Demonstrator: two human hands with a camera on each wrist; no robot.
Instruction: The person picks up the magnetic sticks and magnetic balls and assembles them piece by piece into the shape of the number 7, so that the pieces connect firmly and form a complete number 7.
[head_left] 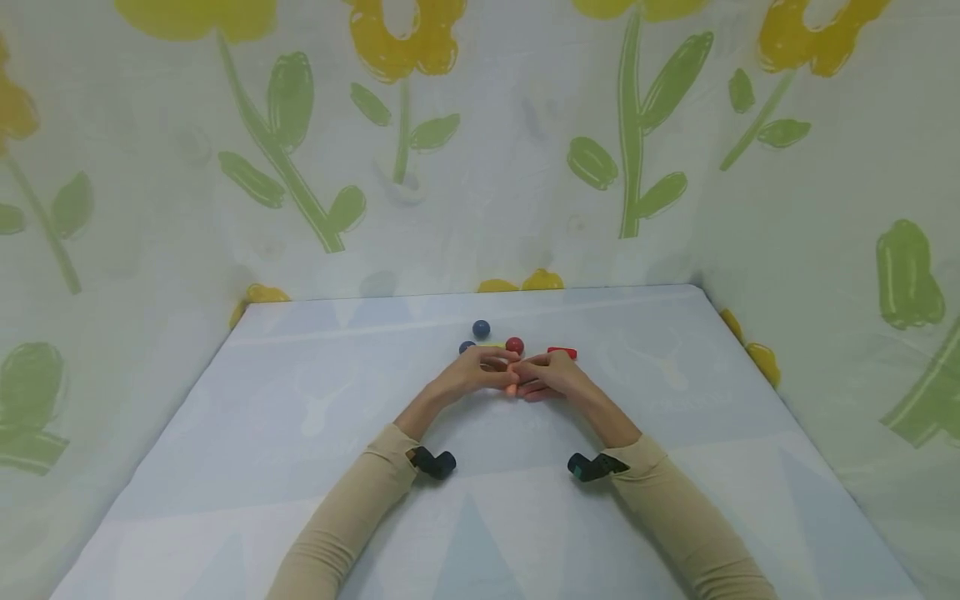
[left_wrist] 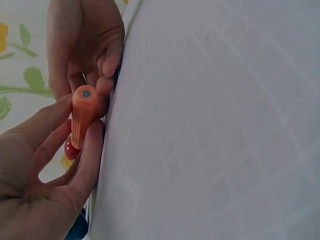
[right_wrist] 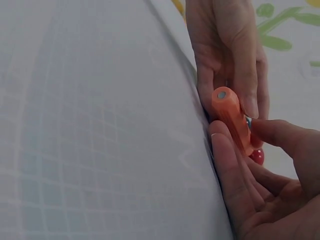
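Both hands meet over the far middle of the table around an orange magnetic stick (head_left: 512, 389), which has a round grey magnet in its end. My left hand (head_left: 471, 372) pinches the stick from the left. From the other side, my right hand (head_left: 561, 377) pinches it too, with a finger and the thumb along its sides in the right wrist view. Just beyond the fingers sits a red ball (head_left: 514, 344). A yellow stick (head_left: 491, 344) lies behind the left hand, partly covered. One blue ball (head_left: 467, 346) is half hidden by that hand.
Farther back stands another blue ball (head_left: 482, 328). A red stick (head_left: 562, 352) lies just behind the right hand. The table (head_left: 315, 500) has a pale patterned cover, and flower-printed cloth (head_left: 510, 183) hangs around its back and sides.
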